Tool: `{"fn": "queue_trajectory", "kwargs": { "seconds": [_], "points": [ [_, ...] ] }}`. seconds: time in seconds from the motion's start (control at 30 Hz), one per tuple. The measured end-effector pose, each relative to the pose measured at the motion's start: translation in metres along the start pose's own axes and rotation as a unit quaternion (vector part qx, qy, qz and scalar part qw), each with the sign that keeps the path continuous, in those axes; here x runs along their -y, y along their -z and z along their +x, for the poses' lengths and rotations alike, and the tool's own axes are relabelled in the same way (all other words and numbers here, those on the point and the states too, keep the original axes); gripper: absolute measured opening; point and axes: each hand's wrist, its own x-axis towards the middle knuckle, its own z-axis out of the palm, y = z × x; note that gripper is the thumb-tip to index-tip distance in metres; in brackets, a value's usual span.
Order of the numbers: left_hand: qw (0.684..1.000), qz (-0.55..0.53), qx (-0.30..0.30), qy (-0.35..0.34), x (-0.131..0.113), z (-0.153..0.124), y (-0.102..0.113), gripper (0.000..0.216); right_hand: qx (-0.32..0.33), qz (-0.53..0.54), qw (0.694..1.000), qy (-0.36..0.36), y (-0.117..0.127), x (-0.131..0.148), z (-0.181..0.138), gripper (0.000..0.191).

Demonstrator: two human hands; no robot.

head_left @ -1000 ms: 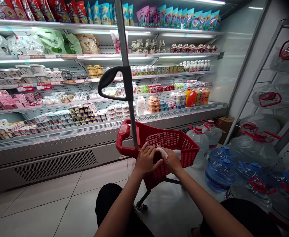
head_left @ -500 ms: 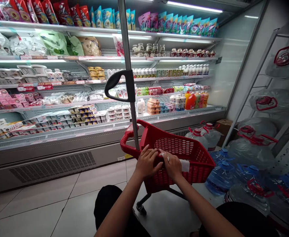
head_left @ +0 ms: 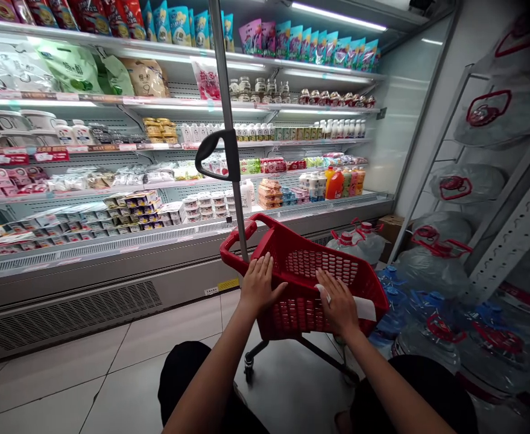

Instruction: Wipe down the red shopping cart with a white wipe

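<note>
Resting the left hand, thumb spread wide, on the red cart's near-left rim; holding a white cloth under the right hand, fingers extended, farther right along that rim. Seemingly mid-wipe, calling for steady bracing and even pressure. Beyond, lit shelves; to the right, water bottles.

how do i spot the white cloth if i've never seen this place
Start from the long refrigerated display; before it stands a wheeled cart with a red basket. On the basket's near side lies the right hand, and the white cloth shows from under it. Its plain white stands out against the basket's red, perforated plastic.
</note>
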Motion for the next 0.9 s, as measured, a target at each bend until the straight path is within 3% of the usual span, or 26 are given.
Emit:
{"fn": "queue_trajectory", "kwargs": {
  "seconds": [0.1, 0.2, 0.3, 0.37, 0.43, 0.53, 0.67, 0.73, 0.8, 0.9],
  "points": [
    [0.999, 0.001, 0.013, -0.032, -0.006, 0.001, -0.004, 0.093, -0.023, -0.001, 0.999, -0.049, -0.011, 0.004, 0.007, 0.058],
    [0.998, 0.013, 0.026, -0.062, -0.015, 0.0, -0.007, 0.101, -0.017, 0.042, 0.998, -0.049, -0.033, 0.042, 0.029, 0.058],
    [0.997, 0.026, 0.026, -0.071, -0.023, -0.002, -0.01, 0.095, -0.007, 0.109, 0.994, -0.032, -0.049, 0.086, 0.052, 0.06],
    [0.997, 0.028, 0.024, -0.069, -0.025, -0.004, -0.01, 0.092, -0.002, 0.139, 0.99, -0.013, -0.05, 0.098, 0.057, 0.061],
    [0.997, 0.026, 0.029, -0.067, -0.022, -0.006, -0.008, 0.095, 0.015, 0.142, 0.99, 0.016, -0.045, 0.089, 0.051, 0.061],
    [0.997, 0.024, 0.039, -0.056, -0.016, -0.009, -0.004, 0.101, 0.035, 0.1, 0.994, 0.024, -0.028, 0.038, 0.027, 0.062],
    [0.998, 0.016, 0.04, -0.05, -0.012, -0.012, 0.0, 0.102, 0.039, 0.031, 0.997, -0.059, -0.005, -0.047, -0.003, 0.059],
    [0.998, 0.013, 0.042, -0.048, -0.013, -0.011, 0.0, 0.102, 0.032, 0.022, 0.993, -0.112, 0.0, -0.07, -0.005, 0.058],
    [0.998, 0.014, 0.043, -0.045, -0.016, -0.009, -0.002, 0.102, 0.015, 0.03, 0.99, -0.134, -0.003, -0.069, 0.001, 0.058],
    [0.998, 0.017, 0.048, -0.042, -0.019, -0.006, -0.007, 0.103, 0.011, 0.058, 0.994, -0.087, -0.023, -0.024, 0.021, 0.057]
  ]
}}
